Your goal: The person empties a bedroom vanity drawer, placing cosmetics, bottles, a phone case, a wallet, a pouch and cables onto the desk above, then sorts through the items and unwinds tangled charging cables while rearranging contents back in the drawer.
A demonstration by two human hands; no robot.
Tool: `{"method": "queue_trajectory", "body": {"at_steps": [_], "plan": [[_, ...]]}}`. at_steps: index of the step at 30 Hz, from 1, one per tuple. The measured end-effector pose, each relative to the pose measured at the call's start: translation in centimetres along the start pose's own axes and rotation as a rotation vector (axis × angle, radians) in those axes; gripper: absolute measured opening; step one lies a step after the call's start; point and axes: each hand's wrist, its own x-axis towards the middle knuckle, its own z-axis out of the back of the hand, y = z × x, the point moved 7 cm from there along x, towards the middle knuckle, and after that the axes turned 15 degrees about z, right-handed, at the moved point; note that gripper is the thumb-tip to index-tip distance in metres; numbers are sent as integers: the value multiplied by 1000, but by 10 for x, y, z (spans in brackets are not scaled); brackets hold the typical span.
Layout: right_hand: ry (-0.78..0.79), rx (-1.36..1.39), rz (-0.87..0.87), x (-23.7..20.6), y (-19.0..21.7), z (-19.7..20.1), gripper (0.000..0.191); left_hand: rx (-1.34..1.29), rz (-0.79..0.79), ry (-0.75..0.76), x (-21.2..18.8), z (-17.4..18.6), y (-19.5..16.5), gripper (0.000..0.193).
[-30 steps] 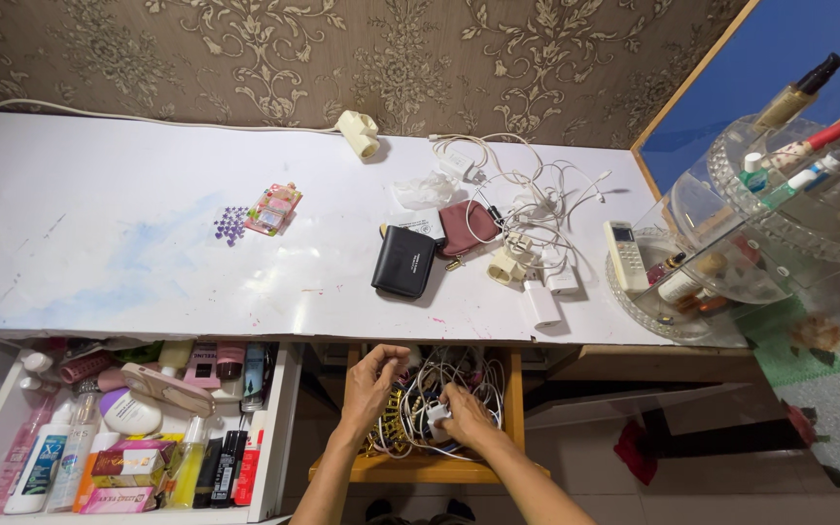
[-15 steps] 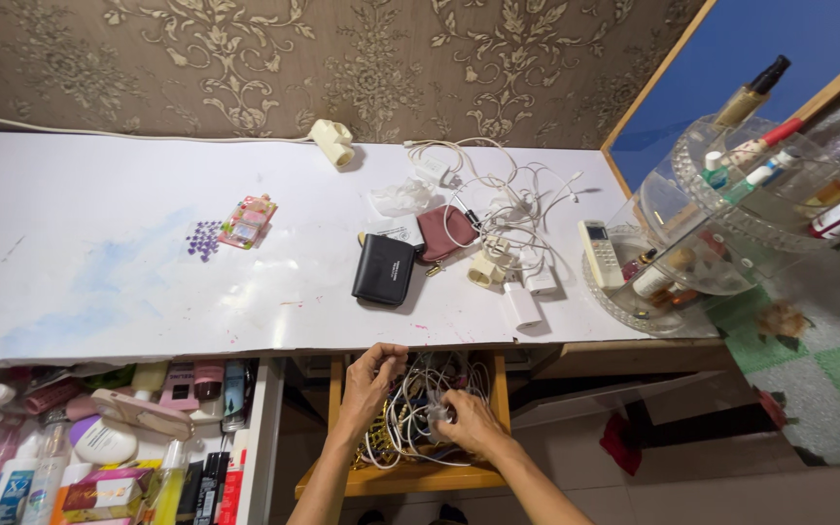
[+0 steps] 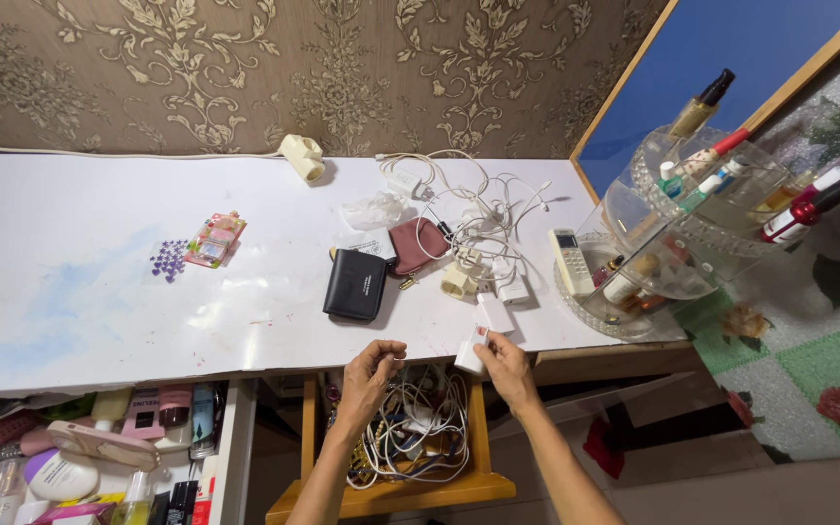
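the left hand (image 3: 373, 362) pinches a thin white cable just above the open wooden drawer (image 3: 391, 486) of tangled cords, while the right hand (image 3: 500, 362) grips a white charger plug (image 3: 470, 352) at the table edge (image 3: 245, 365). best to draw the cable out slowly, freeing loops so nothing snags. half a second ago both hands were down in the drawer; now they are raised to the edge.

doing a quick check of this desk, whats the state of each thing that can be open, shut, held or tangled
wooden drawer: pulled open, full of tangled cables
white drawer: open, packed with cosmetics
black wallet: shut, flat on the desk
maroon pouch: shut, cable across it
white cables: loose tangle on the desk
white charger: held in right hand
left hand: fingers pinched on a thin cable
clear organizer: upright, holding bottles
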Motion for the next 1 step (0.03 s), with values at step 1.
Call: {"method": "queue_trajectory", "body": {"at_steps": [1], "plan": [[10, -67, -43, 7, -9, 5, 53, 3, 9, -3, 2, -2, 0, 23]]}}
